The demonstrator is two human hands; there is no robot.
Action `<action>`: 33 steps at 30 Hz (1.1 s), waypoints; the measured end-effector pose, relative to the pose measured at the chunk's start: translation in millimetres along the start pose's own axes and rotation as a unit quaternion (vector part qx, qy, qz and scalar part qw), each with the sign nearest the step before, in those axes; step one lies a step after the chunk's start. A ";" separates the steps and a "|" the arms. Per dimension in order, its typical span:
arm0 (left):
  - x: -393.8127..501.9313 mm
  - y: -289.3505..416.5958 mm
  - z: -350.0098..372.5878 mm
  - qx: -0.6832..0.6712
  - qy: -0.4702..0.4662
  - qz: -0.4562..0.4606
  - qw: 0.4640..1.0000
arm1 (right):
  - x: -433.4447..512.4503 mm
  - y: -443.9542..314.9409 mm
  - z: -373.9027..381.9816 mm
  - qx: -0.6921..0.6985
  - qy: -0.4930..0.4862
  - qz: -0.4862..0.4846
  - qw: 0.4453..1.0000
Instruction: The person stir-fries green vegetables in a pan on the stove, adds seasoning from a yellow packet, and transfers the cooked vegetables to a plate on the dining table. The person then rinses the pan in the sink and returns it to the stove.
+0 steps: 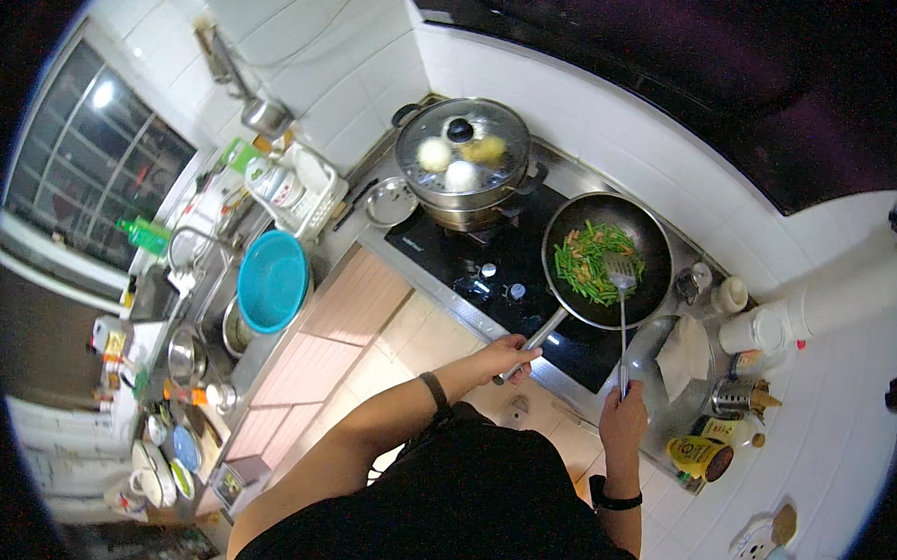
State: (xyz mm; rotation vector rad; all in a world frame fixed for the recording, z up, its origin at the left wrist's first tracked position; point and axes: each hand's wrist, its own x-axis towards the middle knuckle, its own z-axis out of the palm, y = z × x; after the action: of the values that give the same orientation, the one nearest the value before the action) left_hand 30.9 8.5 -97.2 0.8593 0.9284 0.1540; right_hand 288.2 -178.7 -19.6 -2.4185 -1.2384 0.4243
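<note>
A dark wok (649,240) rests on the right side of the black gas stove (457,261). My left hand (509,358) grips its metal handle (542,337). Chopped green vegetables with small brownish pieces of what looks like meat (592,260) lie in the wok. My right hand (624,415) holds the handle of a slotted metal spatula (620,271), whose head touches the food near the wok's right side. At the stove's left burner stands a steamer pot (459,213) under a glass lid (460,157) with a black knob. Pale round items and a yellow one show through the glass.
A glass wok lid (651,364) lies right of the stove, near a metal utensil holder (736,396) and a yellow container (700,456). To the left are a small metal plate (392,202), a white dish basket (320,203) and a turquoise basin (272,281) over the sink.
</note>
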 end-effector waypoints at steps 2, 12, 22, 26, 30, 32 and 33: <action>-7.6 -7.7 0.0 0.030 0.039 0.030 0.998 | 6.3 -1.2 7.2 0.009 0.010 -0.016 1.000; -70.1 -61.0 -9.4 -0.037 0.107 0.069 0.991 | 71.9 0.5 74.5 0.049 -0.026 -0.041 0.998; -40.5 -50.7 -21.3 -0.008 0.007 0.066 0.998 | 91.7 15.7 96.3 -0.015 -0.037 -0.077 0.996; -21.1 -20.4 -22.5 -0.024 -0.017 0.011 1.000 | 62.2 -2.0 80.1 0.014 -0.055 -0.016 0.998; -0.1 10.7 -19.1 -0.037 -0.080 0.022 0.996 | 44.4 -29.2 60.9 0.054 -0.065 0.024 0.996; 8.0 19.3 -9.7 -0.023 -0.059 0.028 0.998 | 37.1 -31.4 49.8 0.056 -0.055 0.016 0.997; 9.9 21.8 -4.1 -0.030 -0.073 0.036 0.996 | 33.8 -29.9 45.1 0.061 -0.047 0.015 0.997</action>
State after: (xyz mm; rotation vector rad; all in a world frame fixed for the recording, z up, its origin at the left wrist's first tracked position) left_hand 38.9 30.1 -89.3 0.8366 0.7539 0.1791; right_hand 266.7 -125.9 -48.2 -2.3397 -1.1798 0.6119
